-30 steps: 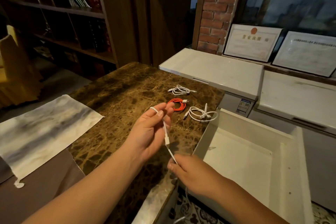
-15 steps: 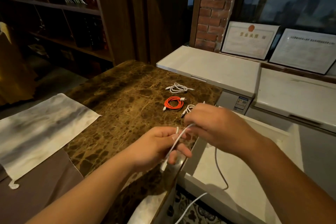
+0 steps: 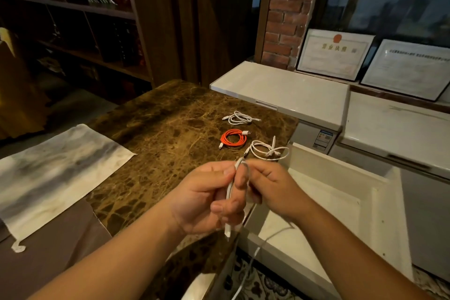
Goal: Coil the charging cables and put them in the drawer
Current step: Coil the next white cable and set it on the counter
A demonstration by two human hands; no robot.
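Presently, both hands meet above the near edge of the marble table [image 3: 155,134], working 1 white cable [image 3: 230,190]. The left hand [image 3: 207,200] grips it with thumb and curled fingers; the held stretch runs near-vertical, long axis from the fingertips down to a white plug end pointing downward, below the hand. The right hand [image 3: 270,187] pinches the same cable at the top, where it bends into a small loop. The free length hangs from under the right wrist and trails down toward the floor, over the front of the open white drawer [image 3: 345,185] at the table's right side.

On the table beyond the hands lie 3 coiled cables, apart from each other: a white coil [image 3: 239,118] farthest, an orange coil [image 3: 233,140] in the middle with its plug pointing right, and a loose white coil [image 3: 266,150] just beside the drawer's back corner.

A grey-and-white cloth [image 3: 53,173] lies at the left of the table. 2 framed documents [image 3: 334,53] lean against the window behind; the left one carries a red emblem and a printed heading, too blurred to read. A small label on the white cabinet [image 3: 280,87] is likewise illegible.
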